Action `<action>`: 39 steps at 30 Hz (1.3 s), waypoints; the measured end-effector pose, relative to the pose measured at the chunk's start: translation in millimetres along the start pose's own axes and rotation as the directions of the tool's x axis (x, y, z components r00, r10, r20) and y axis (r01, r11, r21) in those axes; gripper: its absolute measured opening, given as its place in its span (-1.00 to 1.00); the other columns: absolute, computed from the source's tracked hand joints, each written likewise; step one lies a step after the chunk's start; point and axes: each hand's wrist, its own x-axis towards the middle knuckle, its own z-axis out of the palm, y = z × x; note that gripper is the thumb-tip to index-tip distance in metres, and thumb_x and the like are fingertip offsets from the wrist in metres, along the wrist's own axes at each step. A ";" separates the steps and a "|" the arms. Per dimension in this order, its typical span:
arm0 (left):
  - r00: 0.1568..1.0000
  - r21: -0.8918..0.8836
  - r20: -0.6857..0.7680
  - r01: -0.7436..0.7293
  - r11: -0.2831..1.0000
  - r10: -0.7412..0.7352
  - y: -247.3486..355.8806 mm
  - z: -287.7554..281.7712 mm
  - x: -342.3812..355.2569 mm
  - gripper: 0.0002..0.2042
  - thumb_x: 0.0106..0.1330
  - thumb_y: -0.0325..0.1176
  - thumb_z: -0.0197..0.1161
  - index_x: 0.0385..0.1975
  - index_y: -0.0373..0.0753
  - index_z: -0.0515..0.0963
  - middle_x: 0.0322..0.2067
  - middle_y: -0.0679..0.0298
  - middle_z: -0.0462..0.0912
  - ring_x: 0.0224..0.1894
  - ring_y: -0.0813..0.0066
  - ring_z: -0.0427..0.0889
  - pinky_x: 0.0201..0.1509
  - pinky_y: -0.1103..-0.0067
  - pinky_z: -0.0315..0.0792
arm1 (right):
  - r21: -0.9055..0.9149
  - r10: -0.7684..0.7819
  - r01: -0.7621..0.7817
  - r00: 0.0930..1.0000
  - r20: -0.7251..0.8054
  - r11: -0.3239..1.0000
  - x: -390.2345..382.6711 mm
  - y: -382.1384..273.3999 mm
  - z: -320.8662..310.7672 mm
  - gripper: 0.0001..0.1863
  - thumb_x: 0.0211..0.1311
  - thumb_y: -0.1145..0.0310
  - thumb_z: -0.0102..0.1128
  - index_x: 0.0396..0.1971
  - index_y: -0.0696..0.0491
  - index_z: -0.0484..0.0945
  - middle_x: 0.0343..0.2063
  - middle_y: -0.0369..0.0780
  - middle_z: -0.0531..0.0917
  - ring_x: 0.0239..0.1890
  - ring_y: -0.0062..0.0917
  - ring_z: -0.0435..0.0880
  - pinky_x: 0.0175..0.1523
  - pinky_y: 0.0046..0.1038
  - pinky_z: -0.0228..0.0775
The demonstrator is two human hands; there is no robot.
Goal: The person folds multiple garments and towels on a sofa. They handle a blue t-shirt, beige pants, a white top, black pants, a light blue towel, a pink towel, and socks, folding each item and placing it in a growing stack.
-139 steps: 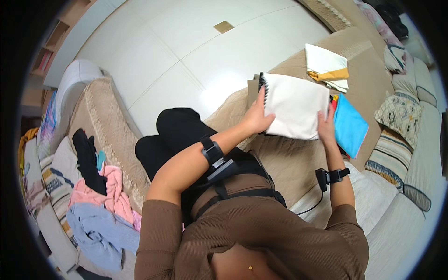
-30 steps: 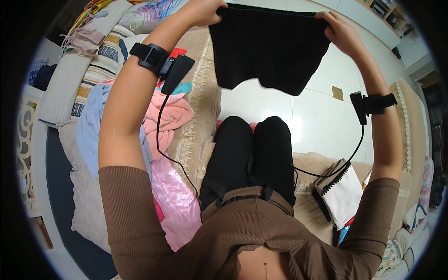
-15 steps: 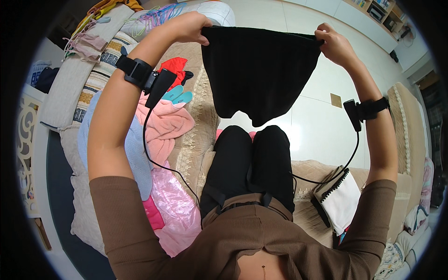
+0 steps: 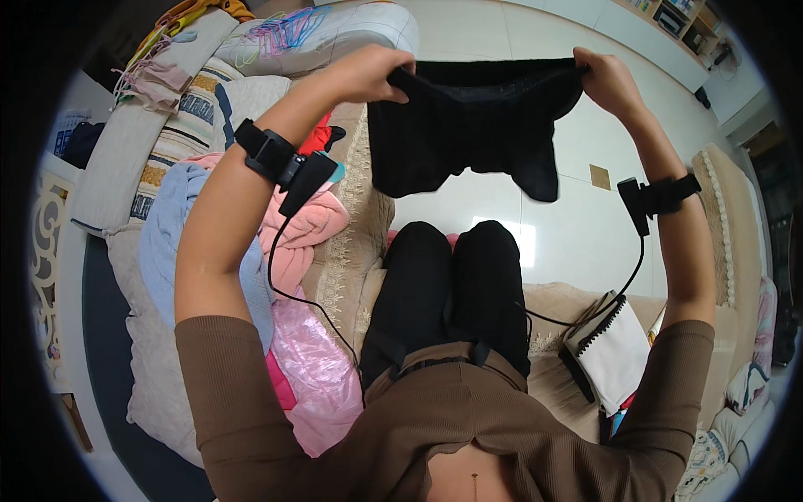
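Observation:
A black garment [image 4: 464,125], which looks like shorts, hangs spread in the air above my knees, held at its two top corners. My left hand [image 4: 386,77] pinches the upper left corner, with the waist edge bunched at the fingers. My right hand [image 4: 600,77] grips the upper right corner. Black strapped devices with cables sit on both forearms. On the sofa to my left lie a pink fleece [image 4: 305,222], a light blue knit [image 4: 167,234], red fabric and shiny pink material [image 4: 318,376]. Folded white cloth [image 4: 615,351] with a dark toothed edge lies by my right side.
Colored hangers [image 4: 284,29] lie on a white sofa end at the upper left, near striped cushions [image 4: 176,142]. Tiled floor [image 4: 569,217] stretches ahead toward a low white cabinet [image 4: 636,42] with shelves. Beige quilted seating [image 4: 715,234] runs along the right.
Earlier my hands held folded white cloth to my right; now they hold the black garment ahead. In the last half second my left hand shifts rightward and the garment's lower edge rises.

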 end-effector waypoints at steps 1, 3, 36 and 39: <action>0.999 -0.023 0.022 0.051 0.998 -0.050 -4.7 -3.7 -0.6 -0.66 -0.12 -0.31 0.36 -0.35 -0.26 0.46 -0.42 0.16 0.54 -0.33 0.33 0.52 -0.27 0.53 0.36 | 0.054 0.027 -0.028 1.000 0.017 0.998 2.3 2.8 -1.2 -0.83 -0.23 0.60 -0.07 -0.52 0.09 0.37 -0.61 -0.07 0.47 -0.45 -0.20 0.47 -0.35 -0.34 0.34; 0.988 -0.149 -0.059 0.135 0.980 -0.145 -10.6 -10.5 -2.9 -0.57 -0.11 -0.14 0.35 -0.28 -0.27 0.49 -0.35 0.14 0.56 -0.29 0.29 0.53 -0.20 0.53 0.36 | 0.220 0.107 -0.116 0.993 0.056 0.968 3.7 3.3 -4.3 -0.90 -0.22 0.56 -0.08 -0.56 0.16 0.32 -0.68 -0.15 0.40 -0.56 -0.38 0.41 -0.33 -0.45 0.33; 0.795 -0.667 -0.591 -0.386 0.637 -0.137 104.5 12.8 34.1 -0.50 0.09 0.00 0.18 -0.12 -0.29 0.40 -0.23 0.22 0.49 -0.17 0.54 0.44 -0.08 0.64 0.31 | 0.987 0.130 0.048 0.989 -0.068 0.154 -0.2 -110.6 -31.7 -0.69 0.18 0.35 0.02 -0.10 0.15 0.37 -0.24 -0.26 0.50 -0.18 -0.65 0.48 -0.10 -0.71 0.33; 0.790 -0.721 -0.540 -0.254 0.645 -0.291 91.2 15.6 28.3 -0.51 0.05 0.06 0.20 -0.29 -0.31 0.49 -0.50 0.32 0.57 -0.41 0.63 0.50 -0.27 0.69 0.37 | 0.939 0.200 -0.165 0.952 0.231 -0.301 -22.9 -112.2 -31.8 -0.48 0.15 -0.04 -0.08 -0.01 0.03 0.32 -0.18 -0.17 0.50 -0.09 -0.44 0.44 0.03 -0.35 0.23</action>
